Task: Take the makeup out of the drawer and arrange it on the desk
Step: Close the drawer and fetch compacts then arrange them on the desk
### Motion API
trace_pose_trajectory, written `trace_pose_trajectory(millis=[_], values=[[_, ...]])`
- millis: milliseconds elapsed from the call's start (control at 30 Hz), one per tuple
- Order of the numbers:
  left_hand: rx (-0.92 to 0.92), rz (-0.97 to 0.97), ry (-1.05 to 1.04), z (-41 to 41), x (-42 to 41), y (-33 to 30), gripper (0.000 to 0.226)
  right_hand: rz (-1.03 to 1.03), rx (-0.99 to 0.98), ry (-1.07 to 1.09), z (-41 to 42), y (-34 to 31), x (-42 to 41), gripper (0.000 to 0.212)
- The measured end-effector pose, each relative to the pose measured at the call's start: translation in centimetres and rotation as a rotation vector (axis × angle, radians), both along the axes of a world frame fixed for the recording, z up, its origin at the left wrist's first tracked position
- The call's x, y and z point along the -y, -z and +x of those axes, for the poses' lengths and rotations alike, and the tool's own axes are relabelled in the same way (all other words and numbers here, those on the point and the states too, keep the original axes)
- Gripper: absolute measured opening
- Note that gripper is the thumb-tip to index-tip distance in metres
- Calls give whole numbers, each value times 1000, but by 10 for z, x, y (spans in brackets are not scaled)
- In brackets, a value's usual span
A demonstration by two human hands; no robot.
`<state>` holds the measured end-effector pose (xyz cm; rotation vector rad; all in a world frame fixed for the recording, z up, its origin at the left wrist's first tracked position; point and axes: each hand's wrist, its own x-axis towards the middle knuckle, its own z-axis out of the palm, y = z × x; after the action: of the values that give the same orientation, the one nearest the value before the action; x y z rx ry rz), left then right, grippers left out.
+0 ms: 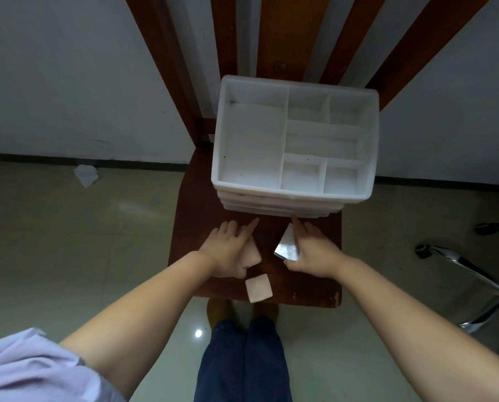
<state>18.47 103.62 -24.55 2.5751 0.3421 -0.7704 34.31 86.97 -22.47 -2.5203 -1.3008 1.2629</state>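
From the head camera, a white organizer (296, 146) with drawers stacked beneath its open, divided top sits at the back of a dark wooden surface (190, 227) that serves as the desk. Its top compartments look bare. Three flat makeup items lie in front of it, probably set there to form a row. The left hand (228, 250) rests over a pink compact (251, 253), fingers stretched nearly straight and slightly apart, the index finger pointing at the drawers. The right hand (312, 250) lies along a shiny silver case (287, 246), fingers straight and together, touching its edge, perhaps nudging it into line. A second pink compact (258, 288) lies free near the front edge.
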Motion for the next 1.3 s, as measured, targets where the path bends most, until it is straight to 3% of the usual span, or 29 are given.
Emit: trace_pose_trajectory(millis=[200,367,533,600,667,867,1067,1300], values=[[-175,-172,-315,-45,19,-13,119,49,-107,75,-31,-29,8,107],[-209,-599,-790,-58,36,-49,73,111,-131,22,-46,-60,5,107],[-251,-1177,-1219,-62,30,-69,48,177,-115,-141,-52,-83,-5,107],[-208,-1242,-1315,-62,30,-73,40,191,-97,-214,-55,-88,-11,107],[-155,-1161,-1353,-61,32,-78,33,191,-70,-281,-59,-92,-15,107],[57,-703,-1173,-84,29,-82,28,157,10,-370,-61,-94,-16,105],[63,-158,-860,-90,12,-47,31,66,43,-277,-52,-60,-11,107],[222,113,-459,-57,9,24,35,66,104,-126,-50,6,-17,102]])
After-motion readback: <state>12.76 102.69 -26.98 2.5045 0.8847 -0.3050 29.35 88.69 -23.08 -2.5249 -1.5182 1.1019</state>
